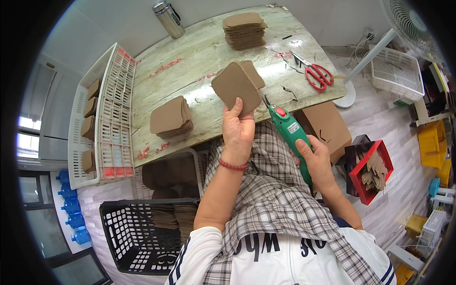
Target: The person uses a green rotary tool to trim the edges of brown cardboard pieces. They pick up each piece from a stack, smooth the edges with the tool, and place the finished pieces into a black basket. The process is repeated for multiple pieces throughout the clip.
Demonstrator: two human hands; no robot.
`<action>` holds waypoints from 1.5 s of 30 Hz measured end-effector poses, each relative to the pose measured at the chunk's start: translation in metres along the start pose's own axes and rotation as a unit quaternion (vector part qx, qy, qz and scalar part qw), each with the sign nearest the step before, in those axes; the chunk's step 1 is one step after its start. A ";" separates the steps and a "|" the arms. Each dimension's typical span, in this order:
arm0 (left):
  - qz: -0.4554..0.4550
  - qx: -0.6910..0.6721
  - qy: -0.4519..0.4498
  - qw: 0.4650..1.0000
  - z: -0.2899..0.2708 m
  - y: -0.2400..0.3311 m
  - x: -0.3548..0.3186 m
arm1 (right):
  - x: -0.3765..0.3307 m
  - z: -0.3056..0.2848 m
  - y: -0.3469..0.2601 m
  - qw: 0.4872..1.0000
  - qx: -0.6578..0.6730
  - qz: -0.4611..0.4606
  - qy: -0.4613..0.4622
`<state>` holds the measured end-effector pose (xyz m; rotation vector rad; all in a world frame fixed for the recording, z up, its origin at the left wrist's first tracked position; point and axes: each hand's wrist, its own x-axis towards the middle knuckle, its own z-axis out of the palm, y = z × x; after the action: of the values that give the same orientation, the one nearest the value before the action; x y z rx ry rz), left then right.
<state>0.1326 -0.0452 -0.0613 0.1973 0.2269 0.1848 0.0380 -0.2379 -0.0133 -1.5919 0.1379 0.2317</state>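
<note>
On my feed the left hand pinches a brown stitched panel by its lower edge, thumb flat on the near face; the fingers behind are hidden from me. The panel is tilted up over the near side of the bench. A second brown panel shows behind it, and I cannot tell whether the two are joined. The right hand is wrapped around a green handheld power tool with a red button, its thumb lying across the body. The tool's dark narrow tip points up just beside the panel's right edge; from this view I cannot say whether they touch.

The step looks to me like tidying that stitched edge. To do it well, I would hold the tool steady and feed the panel past the tip by turning the left wrist, with the tip running along the rim and clear of the seam. The pinch should be firm enough that the panel does not flex, yet the thumb needs to stay well away from the tip. At the rounded corners I would slow down and regrip, since a slip there could nick the face. I would also avoid sweeping across the dark scraps or the red-handled scissors at the bench's right end.
</note>
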 end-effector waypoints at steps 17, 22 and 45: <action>-0.036 0.064 -0.040 0.997 -0.008 -0.024 -0.019 | 0.003 -0.002 -0.006 1.000 -0.006 -0.014 0.027; -0.046 0.100 -0.054 0.992 -0.016 -0.028 -0.027 | 0.007 -0.006 -0.010 1.000 -0.017 -0.007 0.016; 0.032 -0.026 -0.043 0.998 0.010 -0.007 0.016 | 0.005 0.006 -0.012 1.000 -0.024 -0.016 -0.001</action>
<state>0.1516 -0.0507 -0.0562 0.1615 0.1299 0.2442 0.0456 -0.2308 -0.0031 -1.6404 0.1056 0.2144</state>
